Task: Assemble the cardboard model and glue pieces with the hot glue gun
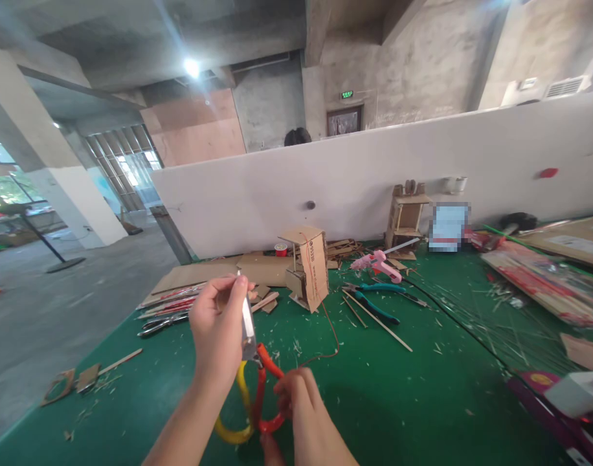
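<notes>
My right hand (301, 401) is closed on the handles of a pair of scissors (270, 424), one loop red-orange and the other yellow. The metal blades point up and away from me. Beside the blades, my left hand (216, 330) is closed in a pinch, thumb uppermost. A bit of brown shows between its fingers, but what it holds is mostly hidden. Beyond both hands stands a small cardboard structure (314, 268) with printed lettering. A thin reddish-brown wire (336, 336) trails from it over the green table (403, 408).
Teal-handled pliers (379, 298), a pink glue gun (378, 264) and thin wooden sticks (379, 320) lie right of centre. Another cardboard model (407, 217) stands near the white partition (238, 207). Packaged sticks (539, 278) lie at right; cardboard scraps (87, 377) at left.
</notes>
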The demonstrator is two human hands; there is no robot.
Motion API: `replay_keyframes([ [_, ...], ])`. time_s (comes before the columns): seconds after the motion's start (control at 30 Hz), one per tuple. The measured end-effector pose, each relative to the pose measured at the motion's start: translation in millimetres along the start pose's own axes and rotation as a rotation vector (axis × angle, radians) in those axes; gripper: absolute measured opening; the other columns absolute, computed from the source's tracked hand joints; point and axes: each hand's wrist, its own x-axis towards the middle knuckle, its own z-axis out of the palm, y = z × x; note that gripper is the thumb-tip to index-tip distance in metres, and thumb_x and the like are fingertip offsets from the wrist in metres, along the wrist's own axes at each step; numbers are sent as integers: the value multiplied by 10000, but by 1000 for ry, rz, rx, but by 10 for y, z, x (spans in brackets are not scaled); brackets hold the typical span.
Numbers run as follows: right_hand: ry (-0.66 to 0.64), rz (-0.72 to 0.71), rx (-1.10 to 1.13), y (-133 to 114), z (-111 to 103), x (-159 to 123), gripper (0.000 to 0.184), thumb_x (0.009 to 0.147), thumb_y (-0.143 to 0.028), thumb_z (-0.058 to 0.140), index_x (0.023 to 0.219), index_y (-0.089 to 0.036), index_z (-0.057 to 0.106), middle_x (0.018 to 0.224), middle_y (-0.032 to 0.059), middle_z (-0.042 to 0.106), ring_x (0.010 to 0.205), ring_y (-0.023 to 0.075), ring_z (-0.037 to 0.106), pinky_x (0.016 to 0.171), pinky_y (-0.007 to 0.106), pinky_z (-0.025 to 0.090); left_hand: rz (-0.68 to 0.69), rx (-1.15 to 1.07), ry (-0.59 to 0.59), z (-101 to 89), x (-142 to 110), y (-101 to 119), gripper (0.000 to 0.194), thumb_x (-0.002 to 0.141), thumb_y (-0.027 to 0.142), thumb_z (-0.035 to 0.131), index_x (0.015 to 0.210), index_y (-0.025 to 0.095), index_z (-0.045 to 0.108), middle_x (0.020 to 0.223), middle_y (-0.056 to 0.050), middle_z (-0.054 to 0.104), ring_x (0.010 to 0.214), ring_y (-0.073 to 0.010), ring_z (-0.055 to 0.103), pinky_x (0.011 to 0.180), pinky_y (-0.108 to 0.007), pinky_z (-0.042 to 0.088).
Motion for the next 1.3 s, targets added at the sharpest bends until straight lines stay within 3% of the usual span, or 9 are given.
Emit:
replay_keyframes([
  [0.13,21,-21,-36,98,-27,17,662,687,-204,583,1312,-135,376,1326,234,434,1234,360,438,959,486,447,2,-59,-24,152,-114,51,202,728,310,727,790,164,602,767,-10,650,729,-139,657,685,-267,565],
  [0.27,69,82,116,-12,-149,128,451,713,-186,566,1153,-160,473,1057,143,571,980,267,567,868,421,481,43,-71,-154,354,-247,80,183,766,310,697,816,171,589,804,-21,637,716,-137,653,687,-282,574],
  [0.4,138,161,427,-27,-251,189,444,741,-241,610,1141,-180,428,936,59,534,827,183,533,769,329,488,-28,-226,-311,520,-293,106,128,806,259,620,899,210,547,940,-24,618,839,-169,665,676,-299,579],
  [0.5,127,155,534,90,-379,182,407,759,-392,652,1043,-205,428,861,9,466,755,147,465,709,287,472,-46,-325,-356,591,-226,112,249,784,138,547,996,244,471,938,-8,622,925,-185,663,733,-330,574],
  [0.67,55,46,423,271,-670,155,527,787,-623,568,1113,-234,427,959,29,446,857,168,444,804,317,458,0,-207,-232,596,-37,29,260,799,195,600,1020,223,466,946,-25,641,972,-167,643,844,-317,519],
  [0.8,-5,129,404,256,-802,171,683,767,-756,448,1216,-243,407,1025,51,434,923,190,449,858,338,452,11,-104,-194,544,76,-41,242,768,257,671,979,217,560,898,-7,638,772,-109,622,691,-229,488],
  [0.97,-54,138,386,164,-863,194,788,712,-827,412,1222,-226,411,957,39,423,856,181,431,805,336,461,-95,-188,-151,540,103,-41,245,709,261,738,873,204,565,838,19,579,708,-84,577,646,-213,466],
  [1.13,-89,92,316,187,-872,179,735,731,-815,399,1155,-216,452,964,47,434,866,189,436,803,350,452,-110,-222,-289,554,57,-82,221,722,268,740,853,182,585,829,8,585,758,-99,577,701,-230,483],
  [1.3,-58,113,317,210,-879,169,742,759,-793,387,1235,-225,419,1028,65,454,942,211,459,843,355,450,-154,-166,-353,548,37,-119,247,724,308,734,861,180,574,809,1,600,714,-108,584,649,-239,502],
])
